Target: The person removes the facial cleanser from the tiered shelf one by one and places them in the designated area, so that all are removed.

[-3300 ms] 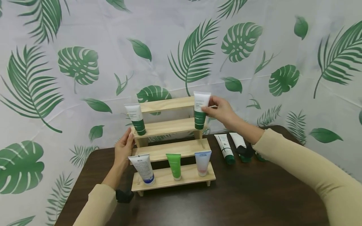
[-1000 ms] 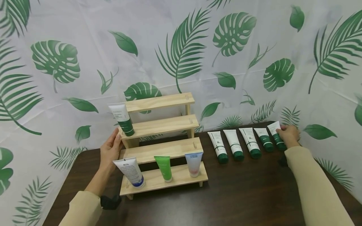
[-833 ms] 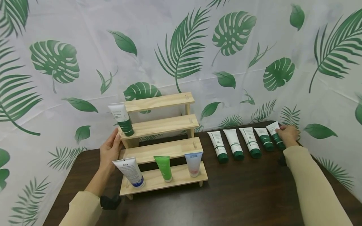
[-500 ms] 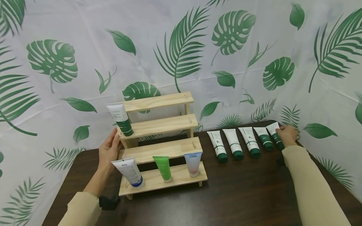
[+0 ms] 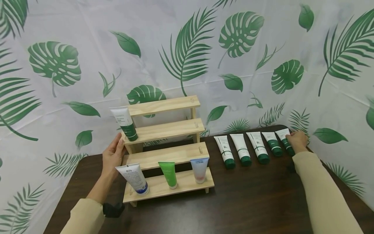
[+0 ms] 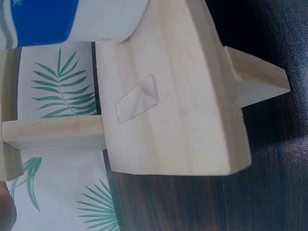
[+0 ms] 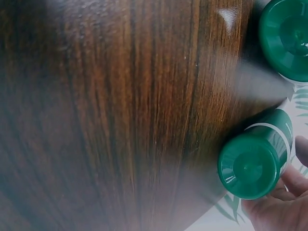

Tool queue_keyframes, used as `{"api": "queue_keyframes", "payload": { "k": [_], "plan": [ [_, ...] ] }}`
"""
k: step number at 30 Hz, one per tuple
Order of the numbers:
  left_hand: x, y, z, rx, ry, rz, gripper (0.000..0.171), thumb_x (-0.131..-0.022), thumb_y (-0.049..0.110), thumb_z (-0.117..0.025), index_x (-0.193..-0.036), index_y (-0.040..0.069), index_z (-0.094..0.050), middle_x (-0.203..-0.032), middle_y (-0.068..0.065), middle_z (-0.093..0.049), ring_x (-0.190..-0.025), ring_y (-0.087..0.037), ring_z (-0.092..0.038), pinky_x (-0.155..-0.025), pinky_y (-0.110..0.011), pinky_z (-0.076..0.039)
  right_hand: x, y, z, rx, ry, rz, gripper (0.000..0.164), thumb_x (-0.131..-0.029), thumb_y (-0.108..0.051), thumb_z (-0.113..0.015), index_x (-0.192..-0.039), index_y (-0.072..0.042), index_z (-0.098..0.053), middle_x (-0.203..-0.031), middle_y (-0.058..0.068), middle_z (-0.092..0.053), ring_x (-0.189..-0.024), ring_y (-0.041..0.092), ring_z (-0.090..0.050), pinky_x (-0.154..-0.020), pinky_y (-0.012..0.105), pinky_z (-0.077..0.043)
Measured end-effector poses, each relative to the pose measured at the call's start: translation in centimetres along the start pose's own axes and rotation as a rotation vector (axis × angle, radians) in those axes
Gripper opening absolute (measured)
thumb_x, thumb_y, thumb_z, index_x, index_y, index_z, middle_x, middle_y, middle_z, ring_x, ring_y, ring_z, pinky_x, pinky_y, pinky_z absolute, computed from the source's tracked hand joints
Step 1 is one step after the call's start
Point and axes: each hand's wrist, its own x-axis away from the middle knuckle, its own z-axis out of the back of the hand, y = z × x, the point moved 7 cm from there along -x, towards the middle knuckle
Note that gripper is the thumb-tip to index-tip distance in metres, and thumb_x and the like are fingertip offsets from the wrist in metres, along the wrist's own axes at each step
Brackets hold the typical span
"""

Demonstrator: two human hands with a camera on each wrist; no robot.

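At its left side, my left hand [image 5: 113, 152] grips a four-tier wooden display stand [image 5: 169, 128]. Just above that hand, a white-and-green squeeze tube [image 5: 125, 125] stands cap-down on the second tier from the top. The bottom tier bears a white-and-blue tube [image 5: 134, 178], a bright green tube [image 5: 168, 174] and a pale blue-pink tube [image 5: 200, 169]. Far right, my right hand [image 5: 298, 141] pinches the end tube [image 5: 283, 139] of a row lying on the table. In the right wrist view its green cap [image 7: 248, 166] faces the camera, fingers on its side.
Several white-and-green tubes lie side by side between the stand and my right hand, among them a long one [image 5: 224, 151] nearest the stand. The dark wood table [image 5: 248, 198] reaches back to a leaf-printed cloth [image 5: 187, 48].
Over three seconds, my right hand has gone from the second tier's right end, where it held a white-and-green tube, to the table row's right end. The last half second shows almost no movement.
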Motion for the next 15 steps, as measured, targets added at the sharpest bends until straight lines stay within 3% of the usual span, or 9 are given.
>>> {"api": "queue_keyframes", "payload": {
  "k": [7, 11, 15],
  "plan": [
    [0.2, 0.0, 0.5, 0.014, 0.005, 0.002, 0.052, -0.099, 0.029, -0.046, -0.147, 0.014, -0.032, -0.153, -0.001, -0.03, -0.137, -0.02, -0.035, -0.106, -0.026, -0.038, 0.3, -1.0, 0.4, 0.079, -0.019, 0.026, 0.04, -0.094, -0.016, -0.044, -0.114, 0.018, -0.051, -0.117, 0.039, -0.049, -0.11, 0.055, -0.041, -0.089, 0.058, -0.041],
    [0.0, 0.0, 0.4, 0.021, 0.007, -0.003, 0.053, -0.098, 0.03, -0.047, -0.147, 0.013, -0.033, -0.152, -0.002, -0.031, -0.135, -0.021, -0.037, -0.106, -0.027, -0.038, 0.5, -2.1, 1.0, 0.024, -0.003, 0.027, 0.045, -0.096, -0.019, -0.042, -0.125, 0.015, -0.046, -0.127, 0.037, -0.043, -0.116, 0.054, -0.038, -0.092, 0.06, -0.039],
    [-0.2, 0.0, 0.3, 0.027, 0.001, -0.011, 0.054, -0.098, 0.031, -0.047, -0.146, 0.013, -0.033, -0.152, -0.004, -0.031, -0.135, -0.022, -0.037, -0.105, -0.027, -0.038, 1.5, -5.3, 2.3, -0.04, 0.038, 0.123, 0.045, -0.096, -0.02, -0.044, -0.125, 0.015, -0.046, -0.123, 0.036, -0.048, -0.111, 0.05, -0.044, -0.089, 0.058, -0.041]
  ]
}}
